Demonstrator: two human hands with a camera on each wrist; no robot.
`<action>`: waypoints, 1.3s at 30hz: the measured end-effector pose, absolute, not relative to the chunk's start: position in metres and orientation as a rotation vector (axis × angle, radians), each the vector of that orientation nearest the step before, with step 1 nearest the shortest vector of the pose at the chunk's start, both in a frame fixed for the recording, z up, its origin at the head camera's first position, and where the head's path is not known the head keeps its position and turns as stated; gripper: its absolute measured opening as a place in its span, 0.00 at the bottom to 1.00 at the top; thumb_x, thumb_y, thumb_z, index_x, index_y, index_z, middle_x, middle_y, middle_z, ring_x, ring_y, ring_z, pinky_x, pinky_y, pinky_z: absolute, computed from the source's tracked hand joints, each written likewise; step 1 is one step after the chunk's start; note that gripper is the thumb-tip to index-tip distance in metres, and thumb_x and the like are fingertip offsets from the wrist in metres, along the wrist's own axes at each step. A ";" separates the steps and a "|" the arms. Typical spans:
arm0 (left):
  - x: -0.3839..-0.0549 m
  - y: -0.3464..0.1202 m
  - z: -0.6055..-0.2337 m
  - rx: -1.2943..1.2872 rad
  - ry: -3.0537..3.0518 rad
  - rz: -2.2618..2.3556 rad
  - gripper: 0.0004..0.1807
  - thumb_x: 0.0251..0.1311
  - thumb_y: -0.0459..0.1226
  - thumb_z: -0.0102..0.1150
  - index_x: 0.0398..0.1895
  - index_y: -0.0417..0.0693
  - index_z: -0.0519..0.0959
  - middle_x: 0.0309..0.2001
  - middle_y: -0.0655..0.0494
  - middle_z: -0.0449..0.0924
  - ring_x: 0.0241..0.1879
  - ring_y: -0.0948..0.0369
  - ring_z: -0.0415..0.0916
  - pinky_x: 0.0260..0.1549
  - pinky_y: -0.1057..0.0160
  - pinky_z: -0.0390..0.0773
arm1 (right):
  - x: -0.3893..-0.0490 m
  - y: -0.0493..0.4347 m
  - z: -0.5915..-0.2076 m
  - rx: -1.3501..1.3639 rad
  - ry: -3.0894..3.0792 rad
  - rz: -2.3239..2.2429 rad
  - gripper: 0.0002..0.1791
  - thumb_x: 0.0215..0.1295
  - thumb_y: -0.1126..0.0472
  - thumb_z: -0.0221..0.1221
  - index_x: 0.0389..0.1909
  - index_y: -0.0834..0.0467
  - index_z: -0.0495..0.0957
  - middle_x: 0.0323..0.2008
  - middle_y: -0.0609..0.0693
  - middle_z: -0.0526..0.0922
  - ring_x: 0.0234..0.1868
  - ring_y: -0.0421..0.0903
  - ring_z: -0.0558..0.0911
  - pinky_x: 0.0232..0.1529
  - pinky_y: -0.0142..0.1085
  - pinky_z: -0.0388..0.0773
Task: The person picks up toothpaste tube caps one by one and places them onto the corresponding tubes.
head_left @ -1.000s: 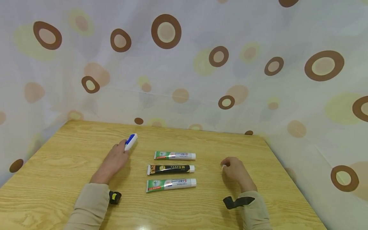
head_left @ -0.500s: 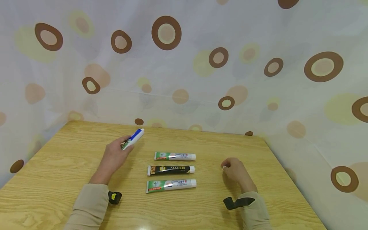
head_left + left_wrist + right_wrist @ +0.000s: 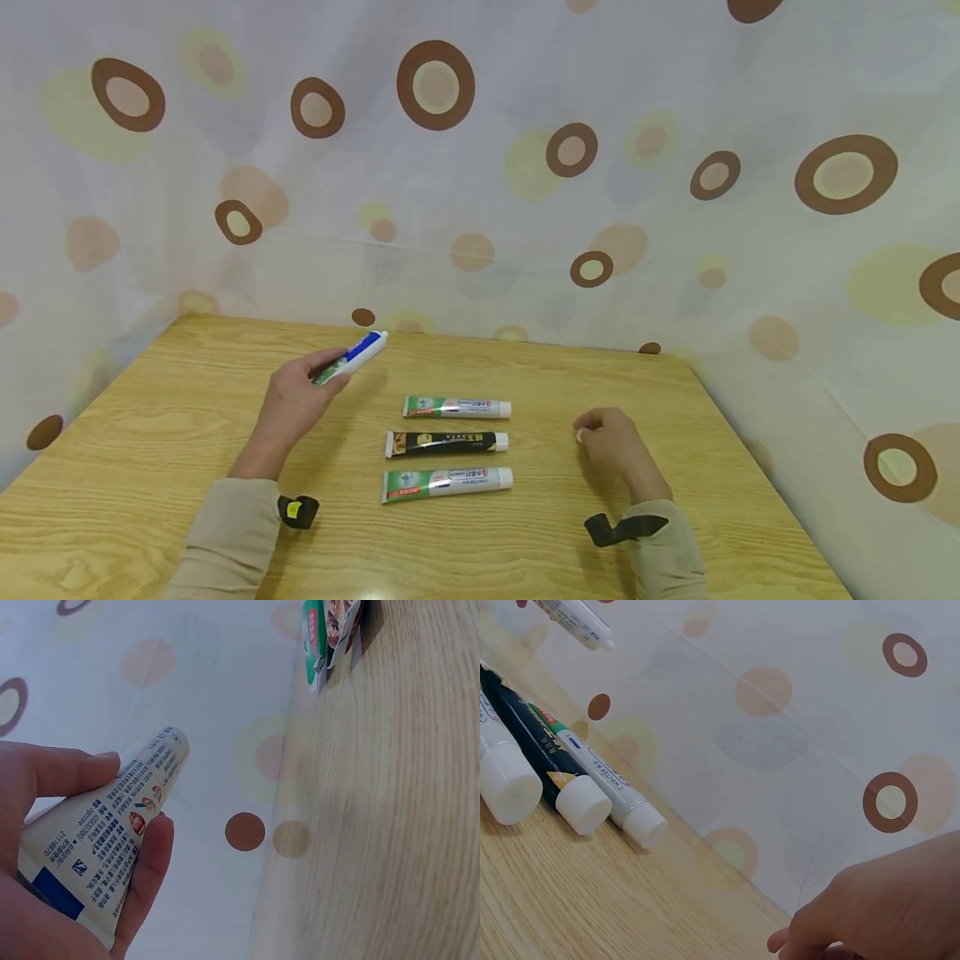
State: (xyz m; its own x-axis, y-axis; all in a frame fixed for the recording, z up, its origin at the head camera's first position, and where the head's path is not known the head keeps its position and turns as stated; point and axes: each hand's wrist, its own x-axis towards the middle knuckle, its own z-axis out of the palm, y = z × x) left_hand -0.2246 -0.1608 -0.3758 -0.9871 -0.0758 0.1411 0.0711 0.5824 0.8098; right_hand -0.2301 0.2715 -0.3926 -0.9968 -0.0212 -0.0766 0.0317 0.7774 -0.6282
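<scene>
My left hand (image 3: 294,398) grips a white, blue and green toothpaste tube (image 3: 363,352) between thumb and fingers, above the table's back left. Its narrow bare nozzle points away to the right; printed text on the tube (image 3: 112,832) faces the left wrist camera. At the right, my right hand (image 3: 617,442) is low over the table, thumb and fingertips pinching a small white cap (image 3: 580,435), mostly hidden. Between the hands lie a green-and-white tube (image 3: 457,407), a black tube (image 3: 442,443) and a larger green-and-white tube (image 3: 447,483), their white caps toward the right.
The wood-grain table (image 3: 450,550) meets a hanging cloth with brown ring patterns (image 3: 480,192) at its back edge, and the cloth continues along both sides. Black straps with cameras (image 3: 298,512) sit at both wrists.
My left hand has raised the tube and turned it, so its nozzle end has moved away and to the right. The right hand and the three lying tubes stay nearly still.
</scene>
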 end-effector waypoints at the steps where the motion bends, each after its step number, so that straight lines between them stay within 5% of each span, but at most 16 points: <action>1: -0.225 -0.161 -0.375 0.016 -2.650 -1.383 0.25 0.69 0.43 0.58 0.68 0.52 0.74 0.66 0.39 0.73 0.54 0.46 0.73 0.40 0.60 0.74 | -0.231 0.272 -0.393 0.013 2.879 -1.049 0.13 0.66 0.69 0.53 0.47 0.67 0.81 0.45 0.62 0.82 0.36 0.49 0.79 0.34 0.38 0.75; 6: -0.224 -0.164 -0.372 0.055 -2.636 -1.472 0.22 0.65 0.43 0.63 0.63 0.57 0.79 0.66 0.43 0.74 0.53 0.48 0.72 0.32 0.63 0.73 | -0.233 0.271 -0.394 -0.048 2.898 -1.159 0.14 0.67 0.68 0.53 0.49 0.65 0.82 0.51 0.62 0.82 0.43 0.50 0.82 0.38 0.38 0.79; 12: -0.223 -0.167 -0.370 0.002 -2.647 -1.539 0.23 0.62 0.46 0.66 0.60 0.58 0.81 0.65 0.46 0.76 0.57 0.49 0.72 0.36 0.63 0.73 | -0.232 0.262 -0.386 -0.145 2.826 -1.380 0.14 0.70 0.66 0.55 0.52 0.66 0.79 0.52 0.63 0.81 0.44 0.53 0.84 0.47 0.43 0.81; 20: -0.220 -0.171 -0.368 -0.111 -2.646 -1.619 0.23 0.60 0.52 0.67 0.58 0.61 0.82 0.62 0.46 0.77 0.43 0.54 0.80 0.40 0.58 0.76 | -0.233 0.253 -0.380 -0.169 2.758 -1.619 0.13 0.70 0.60 0.60 0.50 0.62 0.78 0.46 0.59 0.82 0.47 0.59 0.82 0.49 0.46 0.81; 29: -0.217 -0.169 -0.365 -0.301 -2.607 -1.668 0.19 0.58 0.51 0.68 0.52 0.59 0.86 0.61 0.54 0.80 0.42 0.54 0.81 0.43 0.54 0.78 | -0.233 0.238 -0.376 -0.196 2.668 -1.730 0.14 0.69 0.59 0.62 0.51 0.61 0.83 0.52 0.60 0.83 0.47 0.50 0.83 0.52 0.41 0.80; 39: -0.215 -0.162 -0.361 -0.408 -2.578 -1.753 0.18 0.57 0.48 0.70 0.51 0.58 0.86 0.59 0.52 0.81 0.39 0.53 0.82 0.34 0.63 0.79 | -0.229 0.222 -0.374 -0.210 2.571 -1.797 0.15 0.68 0.67 0.60 0.54 0.64 0.81 0.56 0.60 0.82 0.46 0.37 0.84 0.51 0.29 0.78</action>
